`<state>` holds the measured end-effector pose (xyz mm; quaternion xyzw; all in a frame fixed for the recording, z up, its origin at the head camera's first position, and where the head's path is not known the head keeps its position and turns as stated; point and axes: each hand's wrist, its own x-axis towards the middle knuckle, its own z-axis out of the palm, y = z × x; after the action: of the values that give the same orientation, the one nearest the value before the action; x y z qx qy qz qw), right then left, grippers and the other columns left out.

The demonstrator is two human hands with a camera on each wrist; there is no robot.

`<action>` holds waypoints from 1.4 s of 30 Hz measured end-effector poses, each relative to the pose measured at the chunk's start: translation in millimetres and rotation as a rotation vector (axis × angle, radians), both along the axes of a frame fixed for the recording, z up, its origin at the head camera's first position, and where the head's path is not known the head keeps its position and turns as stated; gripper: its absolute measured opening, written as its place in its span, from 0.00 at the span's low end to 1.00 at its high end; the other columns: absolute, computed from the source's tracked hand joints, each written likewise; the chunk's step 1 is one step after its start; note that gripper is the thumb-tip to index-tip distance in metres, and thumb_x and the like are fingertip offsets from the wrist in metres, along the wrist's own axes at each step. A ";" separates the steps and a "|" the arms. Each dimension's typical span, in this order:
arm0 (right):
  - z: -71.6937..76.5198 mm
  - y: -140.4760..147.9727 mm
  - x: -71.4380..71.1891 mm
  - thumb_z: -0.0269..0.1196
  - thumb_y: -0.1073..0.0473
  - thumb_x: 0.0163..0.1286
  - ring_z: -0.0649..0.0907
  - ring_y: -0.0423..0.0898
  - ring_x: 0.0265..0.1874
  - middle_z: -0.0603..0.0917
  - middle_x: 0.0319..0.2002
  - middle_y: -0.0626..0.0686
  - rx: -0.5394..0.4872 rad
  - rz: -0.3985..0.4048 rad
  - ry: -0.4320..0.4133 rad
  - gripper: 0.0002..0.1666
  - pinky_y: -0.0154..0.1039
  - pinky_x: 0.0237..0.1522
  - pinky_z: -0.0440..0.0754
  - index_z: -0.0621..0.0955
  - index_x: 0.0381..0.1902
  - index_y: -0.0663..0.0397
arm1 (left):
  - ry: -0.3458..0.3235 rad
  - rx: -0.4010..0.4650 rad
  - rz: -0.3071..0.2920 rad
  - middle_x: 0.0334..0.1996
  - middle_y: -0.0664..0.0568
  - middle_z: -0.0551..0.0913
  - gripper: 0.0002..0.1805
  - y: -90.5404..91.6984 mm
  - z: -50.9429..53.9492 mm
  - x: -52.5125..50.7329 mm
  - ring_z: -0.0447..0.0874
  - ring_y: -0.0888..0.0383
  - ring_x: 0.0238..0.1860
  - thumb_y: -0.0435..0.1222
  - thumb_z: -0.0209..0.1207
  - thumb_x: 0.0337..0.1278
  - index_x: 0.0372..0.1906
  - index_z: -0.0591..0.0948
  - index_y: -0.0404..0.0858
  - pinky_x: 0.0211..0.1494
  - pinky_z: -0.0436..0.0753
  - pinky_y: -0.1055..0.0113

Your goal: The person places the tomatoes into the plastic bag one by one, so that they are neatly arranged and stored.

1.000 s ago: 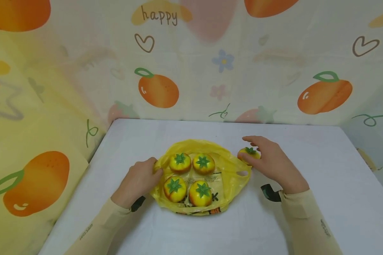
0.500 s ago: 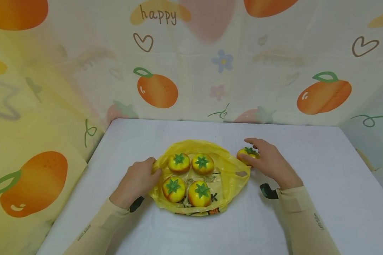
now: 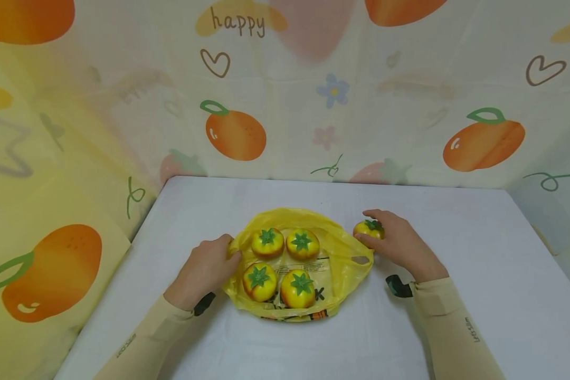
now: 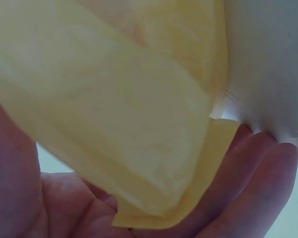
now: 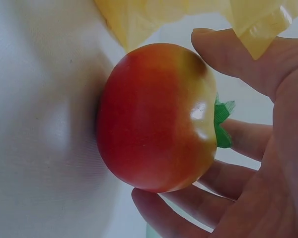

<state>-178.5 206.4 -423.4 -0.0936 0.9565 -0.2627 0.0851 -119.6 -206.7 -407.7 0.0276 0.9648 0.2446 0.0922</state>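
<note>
A yellow plastic bag [image 3: 342,274] lies spread on the table, its mouth facing up. Inside it sit several artificial tomatoes [image 3: 302,243], yellow on top with green star-shaped leaves. My left hand [image 3: 204,269] pinches the bag's left edge; in the left wrist view the film [image 4: 134,114] passes between thumb and fingers. To the right of the bag, another tomato [image 3: 368,231] stands on the table. Around it curl the thumb and fingers of my right hand [image 3: 404,245]. The right wrist view shows this tomato's red underside [image 5: 139,119] close to the tabletop.
The white table [image 3: 285,348] carries the bag near its middle. A printed cloth [image 3: 285,105] with fruit pictures hangs behind it, and a yellow one [image 3: 52,190] covers the left side. One handle [image 3: 360,259] of the bag lies beside my right thumb.
My right hand has come down slightly and its fingers have closed in around the tomato outside the bag. My left hand and the bag have stayed in place.
</note>
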 end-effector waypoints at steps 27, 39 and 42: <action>-4.8 -5.1 1.6 0.65 0.41 0.78 0.80 0.63 0.66 0.78 0.74 0.65 0.027 0.011 -0.019 0.39 0.66 0.70 0.78 0.74 0.77 0.56 | 0.006 -0.008 -0.005 0.23 0.49 0.75 0.10 -0.1 -3.2 0.2 0.75 0.54 0.21 0.41 0.56 0.74 0.43 0.78 0.36 0.27 0.75 0.64; -2.3 -0.5 0.8 0.65 0.40 0.78 0.81 0.60 0.60 0.80 0.72 0.63 0.029 -0.003 -0.027 0.39 0.63 0.66 0.81 0.74 0.77 0.55 | 0.010 -0.008 -0.011 0.23 0.48 0.76 0.11 -1.3 -4.1 -0.6 0.76 0.54 0.21 0.41 0.56 0.74 0.43 0.78 0.36 0.26 0.75 0.64; 0.4 0.2 0.5 0.65 0.39 0.78 0.80 0.59 0.60 0.80 0.72 0.63 0.025 -0.004 -0.024 0.39 0.63 0.66 0.81 0.74 0.77 0.54 | 0.001 -0.011 -0.008 0.24 0.48 0.76 0.11 -1.7 -3.3 -1.1 0.76 0.53 0.22 0.41 0.56 0.74 0.44 0.78 0.36 0.27 0.75 0.64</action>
<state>-178.0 206.6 -423.1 -0.0873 0.9588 -0.2522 0.0973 -120.7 -208.4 -411.0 0.0308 0.9661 0.2391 0.0927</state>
